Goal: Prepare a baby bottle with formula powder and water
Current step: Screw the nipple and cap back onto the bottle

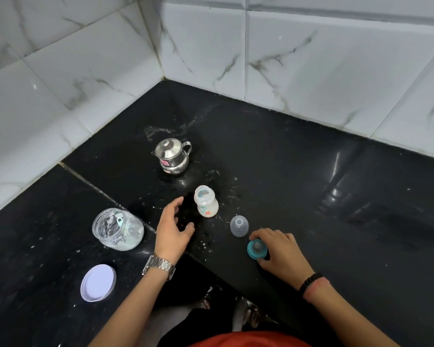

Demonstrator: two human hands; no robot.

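A small white baby bottle [206,204] stands upright and uncapped on the black counter. My left hand [172,230] hovers just left of it, fingers loosely spread, not touching it. My right hand [278,252] grips the teal nipple ring [256,249] on the counter's front edge. The clear bottle cap [239,225] sits between the bottle and the ring. An open glass jar of white powder [117,229] with a scoop inside stands to the left. A small steel kettle [172,156] with its lid on stands behind.
The jar's white lid [98,283] lies upside down at front left. White powder specks and wet marks dot the black counter [311,171]. Marble-tiled walls [311,58] close the corner behind and to the left.
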